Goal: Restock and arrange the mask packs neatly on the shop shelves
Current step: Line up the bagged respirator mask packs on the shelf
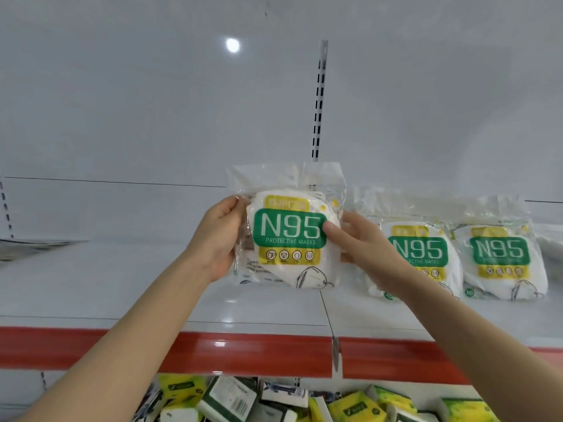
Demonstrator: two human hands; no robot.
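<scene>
Hands, left (217, 239) and right (365, 245), grip one mask pack (289, 226) (printed "N95 PROTECTIVE MASKS").

I hold the mask pack (292, 229) upright over the shelf (122, 284), with my left hand (219, 239) on its 9 o'clock edge and my right hand (362, 242) on its 3 o'clock edge. The slotted upright (318, 102) stands behind it at 12 o'clock. At 3 o'clock, the near pack (423, 257) and the far pack (502, 257) stand side by side on the shelf. At 6 o'clock, the packaged goods (350, 403) lie on the level below.
</scene>
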